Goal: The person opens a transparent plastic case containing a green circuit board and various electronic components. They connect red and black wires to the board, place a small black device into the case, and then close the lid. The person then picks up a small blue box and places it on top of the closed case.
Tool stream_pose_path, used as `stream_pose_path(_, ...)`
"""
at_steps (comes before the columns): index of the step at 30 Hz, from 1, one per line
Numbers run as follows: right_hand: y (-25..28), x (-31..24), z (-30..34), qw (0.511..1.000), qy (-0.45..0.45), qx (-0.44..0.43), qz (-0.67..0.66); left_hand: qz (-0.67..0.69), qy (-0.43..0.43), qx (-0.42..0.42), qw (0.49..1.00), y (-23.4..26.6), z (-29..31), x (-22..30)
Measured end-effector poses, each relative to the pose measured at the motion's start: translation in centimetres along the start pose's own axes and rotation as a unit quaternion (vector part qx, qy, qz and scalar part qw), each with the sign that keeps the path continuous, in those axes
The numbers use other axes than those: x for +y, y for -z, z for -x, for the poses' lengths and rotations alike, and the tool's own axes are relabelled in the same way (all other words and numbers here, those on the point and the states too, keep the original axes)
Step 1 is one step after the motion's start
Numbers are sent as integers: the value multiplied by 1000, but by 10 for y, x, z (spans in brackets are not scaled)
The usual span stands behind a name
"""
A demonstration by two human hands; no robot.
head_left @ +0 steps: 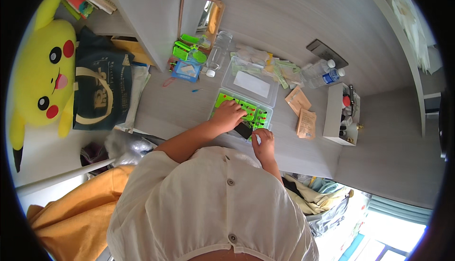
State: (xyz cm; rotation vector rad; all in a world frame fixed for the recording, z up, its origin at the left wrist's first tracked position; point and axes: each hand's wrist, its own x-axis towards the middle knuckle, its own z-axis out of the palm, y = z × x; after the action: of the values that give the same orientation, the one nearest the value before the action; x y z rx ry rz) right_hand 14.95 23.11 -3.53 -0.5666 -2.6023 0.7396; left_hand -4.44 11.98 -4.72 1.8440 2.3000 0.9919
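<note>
In the middle of the desk a clear plastic box (271, 120) stands with its lid (271, 98) folded back. Bright green pieces (262, 117) with small red and black parts fill it. My left hand (228, 117) lies over the box's left part, its fingers stretched across the green pieces. A black flat piece (243, 130) sits slanted at the box's near edge, between my hands. Beside its right end my right hand (264, 144) has thumb and forefinger curled together; what they pinch, if anything, is too small to tell.
Behind the box are a mirror (189, 17), a clear bottle (219, 50), green plastic parts (196, 56) and a blue card (186, 71). Small bags (284, 71), water bottles (316, 69), brown packets (306, 123) and a white organizer (334, 116) stand rightward. A yellow plush (45, 76) and dark bag (102, 85) flank the left.
</note>
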Motion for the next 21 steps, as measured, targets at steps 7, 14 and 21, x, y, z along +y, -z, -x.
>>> stream_pose_path(7,0,10,20,993,-111,26,33,104,111,115,982,49,-29,-47)
stream_pose_path(14,-29,30,28,985,-154,10,-72,-136,253,211,934,91,-11,-187)
stream_pose_path(21,-36,43,33,983,-160,17,-93,-140,263,168,940,101,-29,-219)
